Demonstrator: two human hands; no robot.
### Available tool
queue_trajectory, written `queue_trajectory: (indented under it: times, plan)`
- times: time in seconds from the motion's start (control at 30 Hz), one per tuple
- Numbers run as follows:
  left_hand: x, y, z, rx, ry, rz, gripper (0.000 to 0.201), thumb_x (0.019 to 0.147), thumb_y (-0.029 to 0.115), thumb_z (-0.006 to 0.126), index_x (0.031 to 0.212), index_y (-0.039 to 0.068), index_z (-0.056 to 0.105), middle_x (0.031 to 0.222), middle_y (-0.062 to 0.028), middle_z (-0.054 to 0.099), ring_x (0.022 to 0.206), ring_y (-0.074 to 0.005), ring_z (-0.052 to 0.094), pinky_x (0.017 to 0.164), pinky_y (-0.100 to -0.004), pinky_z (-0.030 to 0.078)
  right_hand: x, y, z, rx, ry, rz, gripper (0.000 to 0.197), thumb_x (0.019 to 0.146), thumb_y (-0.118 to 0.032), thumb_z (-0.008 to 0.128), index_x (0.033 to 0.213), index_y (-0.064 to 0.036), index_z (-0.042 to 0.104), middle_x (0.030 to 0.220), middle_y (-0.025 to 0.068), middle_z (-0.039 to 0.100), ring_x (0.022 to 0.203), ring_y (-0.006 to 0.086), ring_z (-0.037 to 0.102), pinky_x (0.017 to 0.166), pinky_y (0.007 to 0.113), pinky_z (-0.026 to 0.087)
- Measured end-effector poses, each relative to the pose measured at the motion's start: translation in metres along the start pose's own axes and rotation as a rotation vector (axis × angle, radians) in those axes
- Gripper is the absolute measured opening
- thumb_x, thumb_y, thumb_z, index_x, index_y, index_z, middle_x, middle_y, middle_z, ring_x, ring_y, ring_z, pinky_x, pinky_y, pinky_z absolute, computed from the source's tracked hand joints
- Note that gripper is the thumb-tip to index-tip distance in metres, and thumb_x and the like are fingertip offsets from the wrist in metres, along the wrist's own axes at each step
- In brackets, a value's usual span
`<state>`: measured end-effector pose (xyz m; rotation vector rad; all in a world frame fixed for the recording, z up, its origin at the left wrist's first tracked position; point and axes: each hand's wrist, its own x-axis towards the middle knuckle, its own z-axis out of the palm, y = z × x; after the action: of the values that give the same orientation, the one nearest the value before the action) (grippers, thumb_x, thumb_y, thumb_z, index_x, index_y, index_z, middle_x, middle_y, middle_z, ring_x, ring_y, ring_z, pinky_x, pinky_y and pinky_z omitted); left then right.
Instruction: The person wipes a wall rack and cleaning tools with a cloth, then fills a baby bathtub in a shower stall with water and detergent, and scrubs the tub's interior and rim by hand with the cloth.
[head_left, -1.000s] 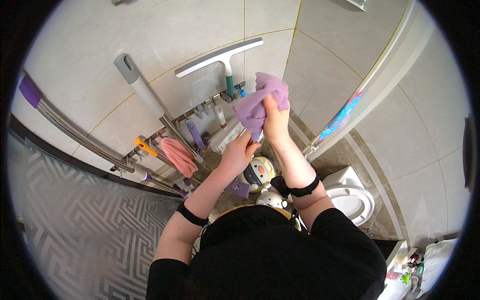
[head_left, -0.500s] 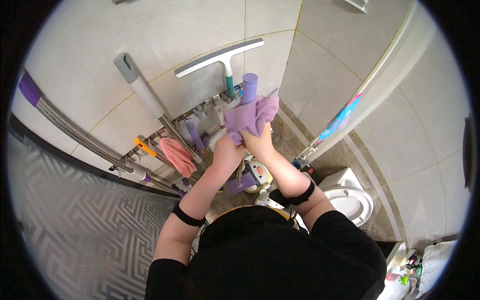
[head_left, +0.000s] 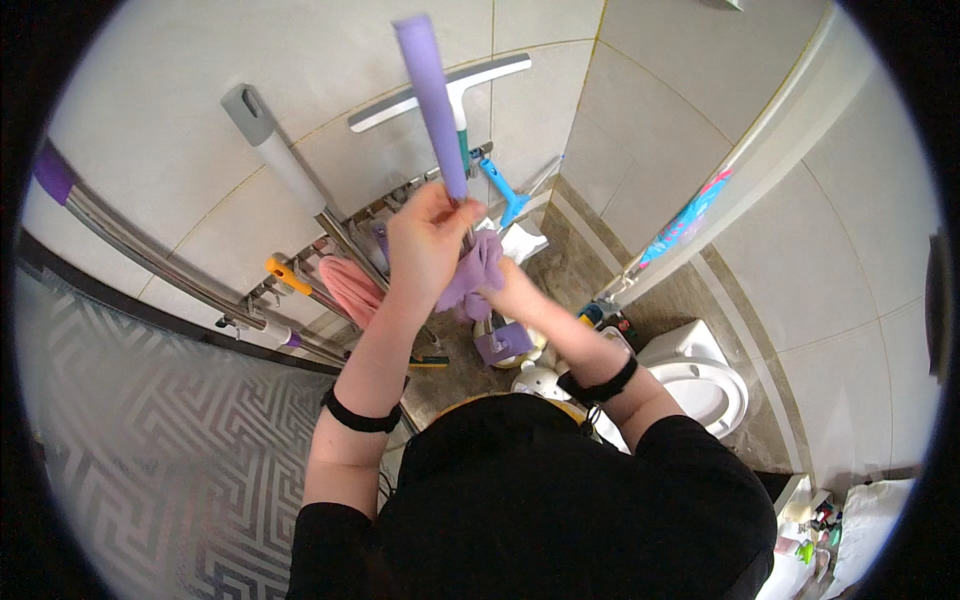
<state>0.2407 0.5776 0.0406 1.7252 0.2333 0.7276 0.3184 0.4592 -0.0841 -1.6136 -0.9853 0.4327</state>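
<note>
A long cleaning tool with a purple handle point(head_left: 430, 100) stands up in front of me, tilted a little to the left. My left hand point(head_left: 430, 238) has its fingers closed around the tool at the lower end of that handle. Just below, my right hand point(head_left: 515, 295) grips a purple cloth point(head_left: 478, 268) bunched against the pole, and the cloth hides most of its fingers. Beneath my hands shows a flat purple piece point(head_left: 505, 343); whether it belongs to the same tool I cannot tell.
Against the tiled wall are a squeegee point(head_left: 485, 72), a grey-topped pole point(head_left: 275, 145), an orange-handled tool point(head_left: 288, 276) and a pink cloth point(head_left: 350, 288). A small blue tool point(head_left: 505, 195) is beyond my hands. A toilet point(head_left: 700, 390) stands at right, a patterned glass panel point(head_left: 180, 450) at left.
The purple handle has risen and tipped left, showing its full length. My left hand has moved up onto the tool; my right hand and the cloth have slid lower, off the handle.
</note>
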Motion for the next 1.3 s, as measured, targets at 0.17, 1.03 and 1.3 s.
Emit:
queue_trajectory:
  times: [0.17, 1.03, 1.3]
  plan:
    - [0.017, 0.037, -0.020, -0.029, 0.129, -0.046, 0.017, 0.083, 0.016, 0.064, 0.093, 0.003, 0.061, 0.082, -0.0041, 0.065, 0.077, -0.0104, 0.062, 0.066, -0.0215, 0.045, -0.036, 0.075, 0.006, -0.082, -0.044, -0.148, 0.022, 0.083, -0.017, 0.059, 0.095, 0.0002, 0.054, 0.083, 0.0106, 0.063, 0.079, 0.0187, 0.060, 0.073, 0.032, 0.048]
    - [-0.007, -0.073, -0.070, 0.191, 0.270, -0.060, 0.023, 0.086, 0.015, 0.062, 0.101, -0.001, 0.058, 0.090, -0.0050, 0.062, 0.082, -0.0115, 0.057, 0.070, -0.0239, 0.043, 0.054, 0.040, 0.033, -0.625, -0.313, -0.184, 0.041, 0.069, -0.007, 0.059, 0.109, -0.0120, 0.058, 0.125, 0.0149, 0.049, 0.099, 0.0324, 0.058, 0.077, 0.039, 0.049]
    - [-0.012, -0.135, -0.044, 0.452, 0.252, -0.059, 0.021, 0.078, 0.013, 0.065, 0.092, -0.002, 0.061, 0.085, -0.0126, 0.058, 0.077, -0.0257, 0.057, 0.069, -0.0323, 0.043, 0.062, 0.044, 0.036, -1.002, -0.514, -0.139, 0.080, 0.061, -0.017, 0.075, 0.132, -0.0244, 0.038, 0.133, 0.0101, 0.042, 0.103, 0.0289, 0.057, 0.077, 0.038, 0.051]
